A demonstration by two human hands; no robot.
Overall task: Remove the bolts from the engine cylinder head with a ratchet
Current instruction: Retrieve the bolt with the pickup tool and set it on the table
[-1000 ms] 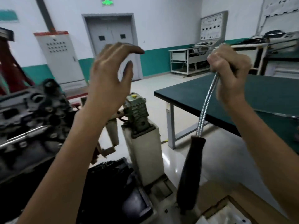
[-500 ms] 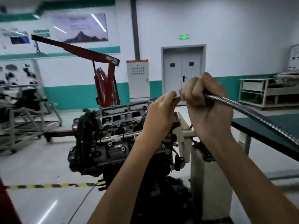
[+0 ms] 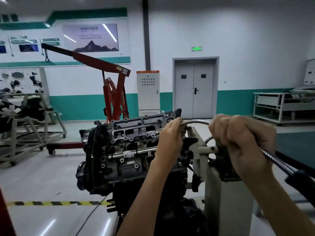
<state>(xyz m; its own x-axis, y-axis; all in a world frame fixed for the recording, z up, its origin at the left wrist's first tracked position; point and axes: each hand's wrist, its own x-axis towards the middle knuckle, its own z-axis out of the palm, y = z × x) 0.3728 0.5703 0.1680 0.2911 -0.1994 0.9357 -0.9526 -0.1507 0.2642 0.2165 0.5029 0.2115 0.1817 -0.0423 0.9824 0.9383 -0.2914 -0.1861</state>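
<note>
Now, left hand (image 3: 170,135) pinching ratchet (image 3: 277,160) tip at cylinder head (image 3: 136,126), right hand (image 3: 243,142) fingers (image 3: 221,126) clamped round shaft

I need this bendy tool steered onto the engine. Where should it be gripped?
Hold the flexible shaft in two places: the left hand pinching its tip from the near side by the engine, the right hand wrapped over its middle. The shaft bows between them and the black handle hangs low, so one grip would likely let it sag.
</note>
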